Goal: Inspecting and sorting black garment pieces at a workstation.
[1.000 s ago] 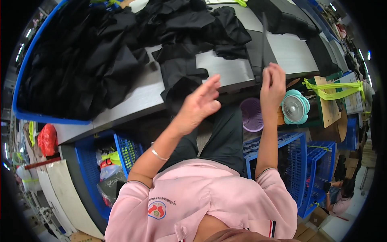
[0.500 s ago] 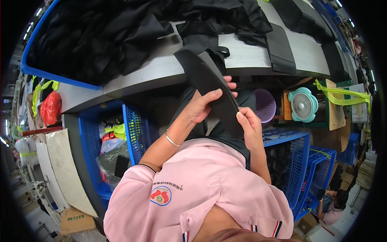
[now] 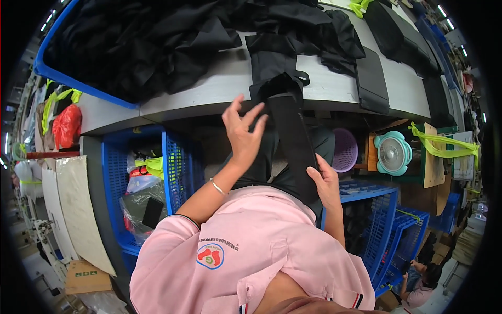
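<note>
the grey bench (image 3: 209,94) spans the upper part of the view, heaped with black fabric pieces (image 3: 141,47), some in a blue tray (image 3: 57,78) at its left end. below the bench edge stand blue wire baskets (image 3: 172,162) to the left and another blue basket (image 3: 376,220) to the right, near a purple bin (image 3: 345,149) and a small teal fan (image 3: 393,153). a long black strap-like piece (image 3: 293,141) hangs from the bench edge down to the lap (pink shirt below). the right hand (image 3: 325,183) grips its lower end, fingers closed on it. the left hand (image 3: 243,133) is raised just beside the piece, fingers spread wide, holding nothing.
</note>
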